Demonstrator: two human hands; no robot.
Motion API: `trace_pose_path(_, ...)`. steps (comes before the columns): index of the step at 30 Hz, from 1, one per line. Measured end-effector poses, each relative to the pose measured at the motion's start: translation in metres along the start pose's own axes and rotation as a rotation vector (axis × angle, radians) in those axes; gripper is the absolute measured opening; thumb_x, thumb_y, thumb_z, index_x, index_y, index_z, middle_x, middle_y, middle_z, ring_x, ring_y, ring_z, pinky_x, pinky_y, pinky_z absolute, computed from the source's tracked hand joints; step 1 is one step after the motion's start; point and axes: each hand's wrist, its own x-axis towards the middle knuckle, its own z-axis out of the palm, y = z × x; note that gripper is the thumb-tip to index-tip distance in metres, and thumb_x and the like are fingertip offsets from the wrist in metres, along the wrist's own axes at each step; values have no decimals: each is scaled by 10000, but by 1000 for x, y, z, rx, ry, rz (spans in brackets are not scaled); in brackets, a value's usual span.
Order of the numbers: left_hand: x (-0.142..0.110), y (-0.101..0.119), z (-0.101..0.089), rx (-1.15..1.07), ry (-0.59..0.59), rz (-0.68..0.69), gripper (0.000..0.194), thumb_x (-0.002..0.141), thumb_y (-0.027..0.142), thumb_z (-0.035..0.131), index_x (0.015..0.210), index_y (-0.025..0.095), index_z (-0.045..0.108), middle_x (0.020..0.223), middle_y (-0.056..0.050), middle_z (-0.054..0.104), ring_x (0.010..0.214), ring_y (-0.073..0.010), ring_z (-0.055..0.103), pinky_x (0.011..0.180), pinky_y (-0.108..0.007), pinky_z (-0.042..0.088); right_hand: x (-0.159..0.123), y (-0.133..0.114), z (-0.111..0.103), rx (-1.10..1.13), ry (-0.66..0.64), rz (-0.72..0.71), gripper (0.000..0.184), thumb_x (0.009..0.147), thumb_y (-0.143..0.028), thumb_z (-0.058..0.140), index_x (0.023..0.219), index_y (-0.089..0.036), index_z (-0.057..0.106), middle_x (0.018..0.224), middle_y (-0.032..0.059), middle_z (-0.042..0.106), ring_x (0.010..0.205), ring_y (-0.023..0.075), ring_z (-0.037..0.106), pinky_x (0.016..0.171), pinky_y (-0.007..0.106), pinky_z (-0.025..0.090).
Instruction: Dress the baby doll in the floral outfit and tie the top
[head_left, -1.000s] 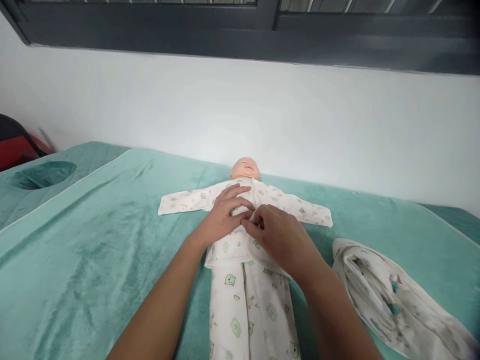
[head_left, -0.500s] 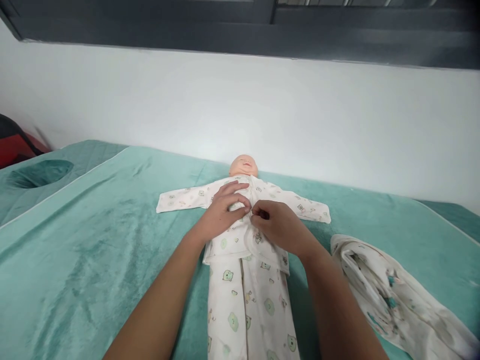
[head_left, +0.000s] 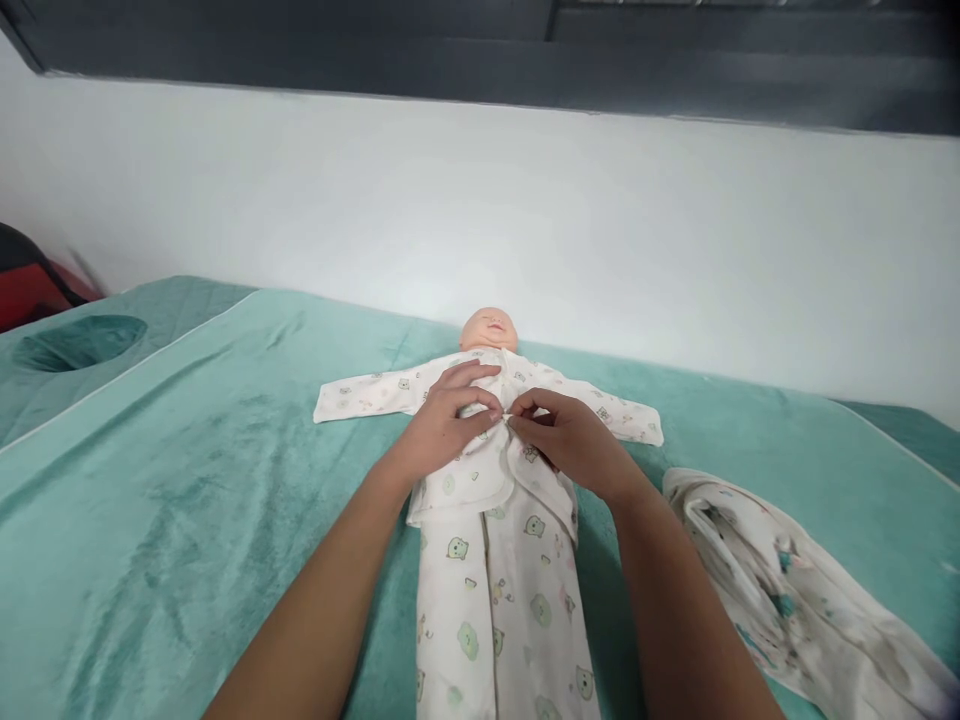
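Note:
A baby doll (head_left: 489,328) lies on its back, dressed in a white printed jacket (head_left: 465,488) with its sleeves stretched out to both sides. Matching white pants (head_left: 517,620) with green animal prints cover its legs. My left hand (head_left: 454,415) rests on the chest, thumb and forefinger pinching the jacket's front edge. Opposite it, my right hand (head_left: 559,430) pinches the other edge, fingertips almost touching the left ones. Whatever fastener is there is too small to make out. Below the fingers the front edges part slightly.
A crumpled white printed cloth (head_left: 795,590) lies at the right. Teal fabric (head_left: 187,480) covers the bed, which has a round hole (head_left: 81,342) at far left. Behind stand a white wall (head_left: 375,200) and a dark frame (head_left: 450,60). A red and black object (head_left: 30,285) sits at the left edge.
My right hand's fingers have straightened and shifted slightly up at the jacket edge. The jacket's lower right front has been drawn aside a little. My left hand stays nearly still.

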Motion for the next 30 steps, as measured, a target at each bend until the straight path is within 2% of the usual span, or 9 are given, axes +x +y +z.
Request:
trace_pose_path(10,1,0,1,-9,9,-20,159,912,310,567,850,271,707,1438,15,519,1405,-236,359,1179,-450,275,5,-3,9,-121,169,-16,109,804,-288,550,753,-221,619,736,-25,612,638,136,510,610,269,362)
trace_pose_path(16,1,2,0,16,1,-18,153,910,298,566,839,262,696,1441,10,517,1403,-242,362,1179,-456,274,8,-1,14,-95,254,20,121,790,-320,569,747,-218,619,723,-21,623,655,144,535,613,271,369)
trace_pose_path(20,0,3,1,23,5,-21,159,925,316,546,871,264,685,1446,2,509,1406,-233,356,1179,-445,272,9,2,13,-37,254,33,116,770,-319,588,738,-216,631,717,-27,625,641,130,524,590,257,364)
trace_pose_path(25,1,4,3,77,7,12,166,933,361,545,1012,278,665,1446,-16,505,1399,-208,359,1174,-428,275,9,3,11,37,230,41,146,767,-344,613,725,-205,622,658,-34,583,580,113,472,527,244,328)
trace_pose_path(30,0,6,3,137,-11,-1,174,918,398,565,844,249,617,1475,-9,476,1422,-225,323,1181,-476,239,9,8,7,306,129,117,151,775,-311,586,675,-206,545,490,-69,416,438,92,346,417,231,250)
